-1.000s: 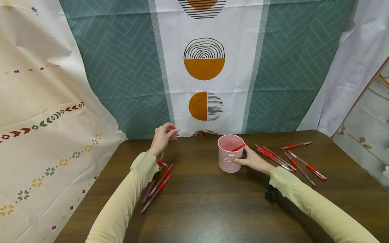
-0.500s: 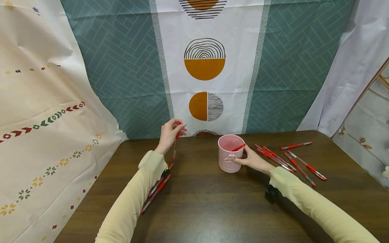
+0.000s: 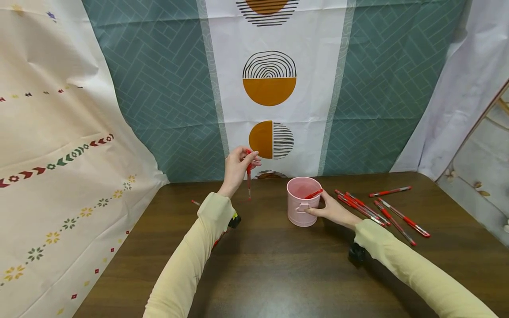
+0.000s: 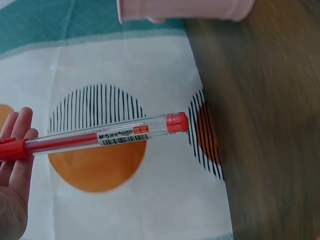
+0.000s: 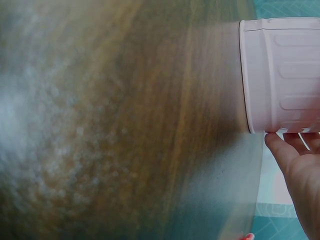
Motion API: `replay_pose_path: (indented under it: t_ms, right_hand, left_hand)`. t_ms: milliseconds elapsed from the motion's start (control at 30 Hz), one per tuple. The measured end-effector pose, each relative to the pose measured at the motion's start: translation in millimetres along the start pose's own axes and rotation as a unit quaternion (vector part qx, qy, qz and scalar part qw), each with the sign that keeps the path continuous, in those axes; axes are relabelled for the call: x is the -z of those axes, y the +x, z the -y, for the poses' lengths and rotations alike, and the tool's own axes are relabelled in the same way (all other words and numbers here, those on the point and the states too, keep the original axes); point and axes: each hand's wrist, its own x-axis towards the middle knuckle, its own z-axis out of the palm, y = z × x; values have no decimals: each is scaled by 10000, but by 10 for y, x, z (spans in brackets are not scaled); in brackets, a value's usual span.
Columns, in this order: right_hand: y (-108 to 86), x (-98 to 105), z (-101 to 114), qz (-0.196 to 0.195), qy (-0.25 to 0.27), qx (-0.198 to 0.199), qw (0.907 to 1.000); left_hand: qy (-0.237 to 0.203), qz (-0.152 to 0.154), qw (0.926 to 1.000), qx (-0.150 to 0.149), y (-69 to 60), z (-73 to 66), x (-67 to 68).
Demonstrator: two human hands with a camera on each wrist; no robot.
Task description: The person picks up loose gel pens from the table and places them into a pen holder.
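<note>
In the head view my left hand [image 3: 241,170] pinches a red gel pen [image 3: 248,176] by its upper part, left of the pink bucket. The pen hangs nearly upright above the table; the left wrist view shows the clear barrel of the same pen [image 4: 115,135] with a printed label. My right hand [image 3: 334,210] holds the bucket [image 3: 301,216] at its right side, thumb at the small handle and fingers partly hidden behind. Inside the bucket a red pen [image 3: 313,194] leans on the rim by that hand. The right wrist view shows the thumb touching the bucket's [image 5: 295,75] side.
Several red pens [image 3: 359,207] lie loosely at the right of the brown table [image 3: 278,274]. More pens at the left are mostly covered by my left forearm; one pen tip [image 3: 195,202] shows. A patterned cloth [image 3: 179,110] hangs behind the table.
My left hand has lifted the pen from the left pile and carried it right and up, towards the bucket. The right hand and bucket have stayed in place.
</note>
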Motion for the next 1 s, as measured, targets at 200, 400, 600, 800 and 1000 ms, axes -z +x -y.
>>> replay_pose_path:
  t_ms: [200,400,600,800,1000]
  right_hand:
    - [23,7,-174,-41,-42,-52,10000]
    - [-11,-13,-38,16,45,48,10000]
    - [-43,-21,129,68,114,56,9999]
    - [2,-4,-13,-16,44,-22,10000]
    - [28,10,-153,-65,-63,-101,9999]
  left_hand:
    - [-329,-55,9993,-182,19,-37,-179]
    - [-896,-234,9950,-374,17,-54,-302]
    - [-975,-347,9927,-620,2,-90,-415]
    - [-956,-279,9925,-707,4,-151,-515]
    - [-1200,-378,9891,-771,39,-208,-602]
